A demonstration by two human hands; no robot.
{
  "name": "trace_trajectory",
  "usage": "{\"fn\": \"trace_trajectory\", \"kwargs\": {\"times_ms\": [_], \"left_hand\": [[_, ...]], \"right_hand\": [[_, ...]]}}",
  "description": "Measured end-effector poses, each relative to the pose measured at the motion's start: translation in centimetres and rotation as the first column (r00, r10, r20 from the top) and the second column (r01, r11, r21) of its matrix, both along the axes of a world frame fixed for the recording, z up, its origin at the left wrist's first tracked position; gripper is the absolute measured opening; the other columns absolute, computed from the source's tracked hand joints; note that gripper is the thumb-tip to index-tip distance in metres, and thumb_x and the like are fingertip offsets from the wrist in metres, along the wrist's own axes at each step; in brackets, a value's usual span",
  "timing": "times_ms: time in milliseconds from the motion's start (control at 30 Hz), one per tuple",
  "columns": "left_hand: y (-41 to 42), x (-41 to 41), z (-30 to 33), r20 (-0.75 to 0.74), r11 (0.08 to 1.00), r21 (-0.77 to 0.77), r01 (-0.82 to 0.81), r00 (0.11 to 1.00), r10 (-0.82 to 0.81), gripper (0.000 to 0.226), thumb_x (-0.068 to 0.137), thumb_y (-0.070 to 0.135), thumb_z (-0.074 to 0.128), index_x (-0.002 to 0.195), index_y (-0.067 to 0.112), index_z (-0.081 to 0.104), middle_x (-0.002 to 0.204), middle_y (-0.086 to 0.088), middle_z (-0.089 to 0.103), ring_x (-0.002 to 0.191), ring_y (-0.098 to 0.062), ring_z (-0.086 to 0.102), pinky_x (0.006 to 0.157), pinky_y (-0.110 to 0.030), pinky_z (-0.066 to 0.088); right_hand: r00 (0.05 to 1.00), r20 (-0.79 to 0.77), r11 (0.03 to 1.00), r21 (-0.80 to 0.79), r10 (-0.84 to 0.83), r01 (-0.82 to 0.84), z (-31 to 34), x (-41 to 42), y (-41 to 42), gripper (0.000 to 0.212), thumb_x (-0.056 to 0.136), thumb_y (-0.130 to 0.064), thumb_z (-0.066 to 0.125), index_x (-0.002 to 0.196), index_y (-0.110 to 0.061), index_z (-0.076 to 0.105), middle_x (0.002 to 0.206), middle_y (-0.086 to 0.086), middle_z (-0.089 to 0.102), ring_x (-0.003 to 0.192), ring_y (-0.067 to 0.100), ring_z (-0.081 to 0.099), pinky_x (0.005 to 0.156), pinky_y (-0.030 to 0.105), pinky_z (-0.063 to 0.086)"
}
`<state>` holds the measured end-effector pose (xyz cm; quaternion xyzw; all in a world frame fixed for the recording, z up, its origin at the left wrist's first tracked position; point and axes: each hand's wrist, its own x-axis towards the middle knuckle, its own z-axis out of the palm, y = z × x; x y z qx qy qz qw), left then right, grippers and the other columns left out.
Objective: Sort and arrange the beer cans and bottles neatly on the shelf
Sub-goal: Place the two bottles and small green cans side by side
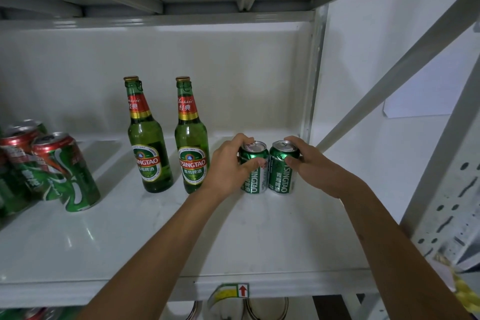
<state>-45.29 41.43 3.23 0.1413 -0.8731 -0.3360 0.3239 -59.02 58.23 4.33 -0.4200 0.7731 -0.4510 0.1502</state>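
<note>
While red-and-green cans [52, 169] are clustered at nine o'clock and two bottles [166, 138] stand centrally, two green cans [267, 167], touching at three o'clock, are gripped by left hand [228, 163] and right hand [309, 163], seemingly for alignment.

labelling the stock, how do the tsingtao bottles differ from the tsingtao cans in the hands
The two Tsingtao bottles are tall green glass with narrow necks, gold caps and red neck labels; the two Tsingtao cans are short metal with pull-tab tops. The bottles stand apart and untouched; the cans stand side by side, the left hand gripping one, the right hand the other. All are green, upright, and on the same shelf.
</note>
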Motion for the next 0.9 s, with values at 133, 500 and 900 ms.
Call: {"fn": "trace_trajectory", "kwargs": {"times_ms": [133,500,900], "left_hand": [[0.3,-0.1,0.0,0.011,1.0,-0.016,-0.023,1.0,0.024,0.04,0.085,0.04,0.079,0.116,0.027,0.059,0.116,0.001,0.065,0.101,-0.02,0.066,0.089,-0.04,0.057],[1.1,0.2,0.2,0.022,0.999,-0.007,-0.054,0.998,0.054,0.04,0.092,0.027,0.073,0.127,0.02,0.056,0.125,-0.004,0.064,0.109,-0.022,0.063,0.097,-0.04,0.054],[1.6,0.5,-0.7,0.035,0.998,-0.012,-0.062,0.997,0.062,0.057,0.097,0.037,0.066,0.149,0.026,0.044,0.14,-0.003,0.056,0.126,-0.019,0.055,0.106,-0.032,0.045]], "right_hand": [[1.0,-0.017,0.999,0.033,0.018,-0.017,-0.1,-0.2,0.0,0.033,0.106,-0.012,0.043,0.135,-0.028,0.041,0.13,0.003,0.054,0.121,0.022,0.052,0.098,0.038,0.044],[0.995,-0.03,0.979,0.185,0.091,-0.084,1.5,-0.4,-0.1,0.036,0.106,-0.012,0.041,0.138,-0.029,0.038,0.13,0.009,0.054,0.118,0.026,0.053,0.097,0.045,0.047],[0.999,0.002,0.986,0.164,0.038,-0.038,1.2,0.3,0.0,0.051,0.108,-0.015,0.038,0.155,-0.025,0.022,0.152,0.011,0.04,0.125,0.026,0.045,0.102,0.04,0.039]]}}
